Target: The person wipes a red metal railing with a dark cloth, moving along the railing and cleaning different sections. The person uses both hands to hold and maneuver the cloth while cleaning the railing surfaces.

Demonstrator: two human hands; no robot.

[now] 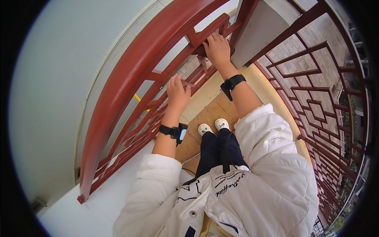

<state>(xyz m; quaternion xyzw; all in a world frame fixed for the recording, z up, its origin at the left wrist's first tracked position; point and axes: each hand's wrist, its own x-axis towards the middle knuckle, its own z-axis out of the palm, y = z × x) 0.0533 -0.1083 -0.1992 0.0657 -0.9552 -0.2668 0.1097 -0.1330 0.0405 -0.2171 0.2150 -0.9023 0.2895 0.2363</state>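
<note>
A red railing with a thick rounded top rail and a lattice of square bars curves along my left and ahead. My right hand is at the lattice below the top rail, its fingers bent over a dark red-brown thing. That thing is mostly covered by the palm, so its kind does not show. Lower down, my left hand is beside the lattice bars with its fingers stretched upward and nothing seen in it. Whether it touches the bars I cannot tell. Both wrists wear black bands.
Another red lattice railing runs along the right, with paving beyond it. A pale square post stands where the railings come together. My white shoes are on brown floor tiles. A pale wall rises at the far left.
</note>
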